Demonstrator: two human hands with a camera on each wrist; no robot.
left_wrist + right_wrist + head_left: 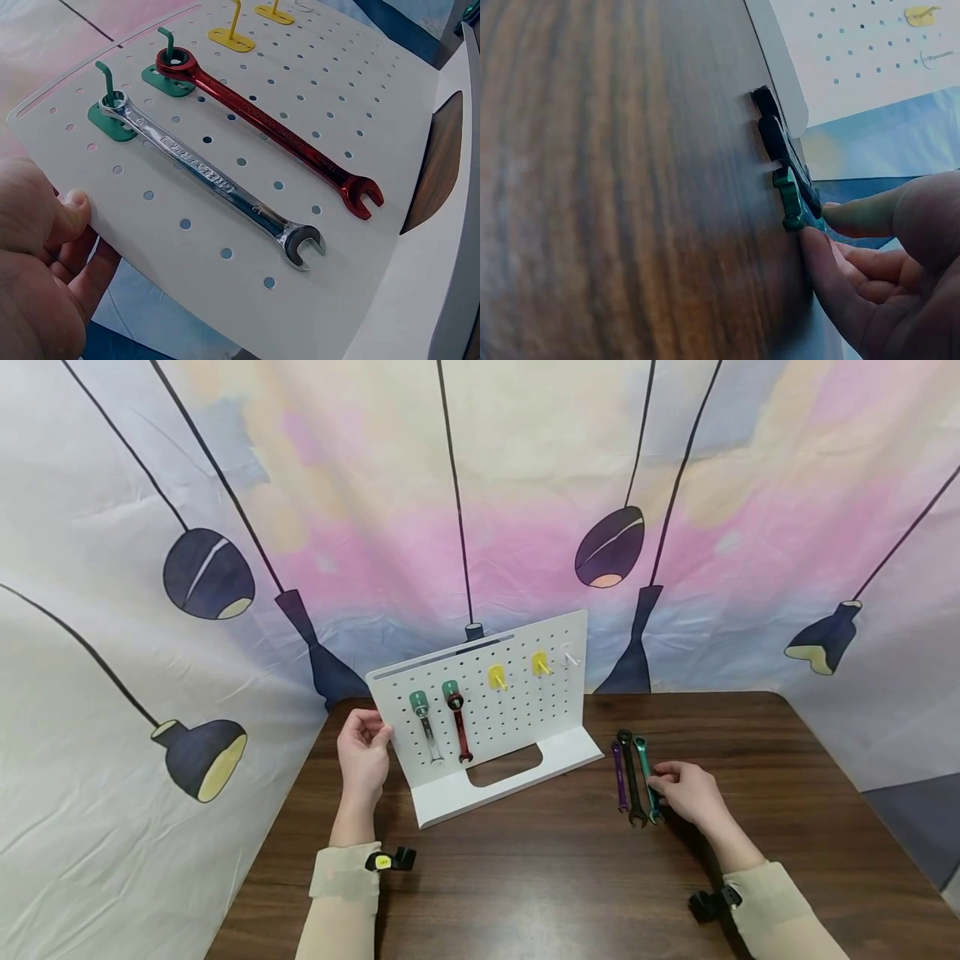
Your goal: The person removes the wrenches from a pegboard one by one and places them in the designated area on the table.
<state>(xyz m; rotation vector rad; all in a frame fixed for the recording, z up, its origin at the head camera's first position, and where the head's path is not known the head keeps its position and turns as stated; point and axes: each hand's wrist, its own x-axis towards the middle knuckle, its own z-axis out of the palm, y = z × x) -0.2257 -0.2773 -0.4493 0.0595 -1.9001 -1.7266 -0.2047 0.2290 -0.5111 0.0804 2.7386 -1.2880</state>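
Observation:
My left hand grips the left edge of a white pegboard stand, thumb on its front face. Close to that hand, a chrome combination wrench and a red combination wrench hang by their ring ends from green hooks. On the table to the right of the stand, my right hand pinches a green combination wrench between thumb and fingertips. Beside it lie a black wrench and a shorter purple wrench, roughly parallel.
Two yellow hooks and one white hook on the pegboard's right half hold nothing. The stand is on a dark wooden table. A cloth printed with hanging lamps hangs behind the table.

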